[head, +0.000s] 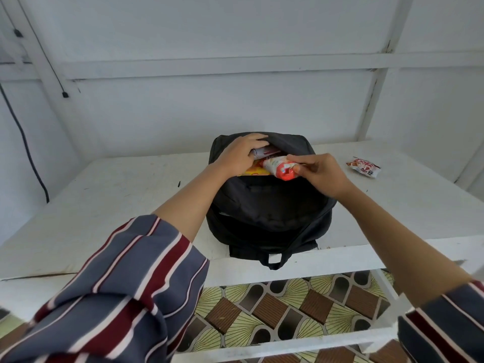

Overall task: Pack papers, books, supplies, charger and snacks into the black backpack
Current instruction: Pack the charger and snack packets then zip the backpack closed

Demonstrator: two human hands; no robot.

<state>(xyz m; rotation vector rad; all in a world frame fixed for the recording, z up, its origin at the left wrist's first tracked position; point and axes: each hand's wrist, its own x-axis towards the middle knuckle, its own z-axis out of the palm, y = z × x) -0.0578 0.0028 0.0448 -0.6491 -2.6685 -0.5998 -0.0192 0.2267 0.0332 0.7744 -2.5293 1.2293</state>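
On the white table [117,200], my left hand [235,155] grips a silver pack [263,152] inside the open backpack [267,205]. My right hand [319,171] pinches a red-capped pouch [279,166] at its mouth. One snack packet [362,167] lies outside, so packing looks nearly done.

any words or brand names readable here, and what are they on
No text reads with certainty.
Loose snack packet on the table: large red lettering, too blurred to read.
Red-ended packet pinched by the right hand: print too small and blurred.
Silver packet gripped by the left hand: red marks, unreadable.
Black backpack: no label visible.
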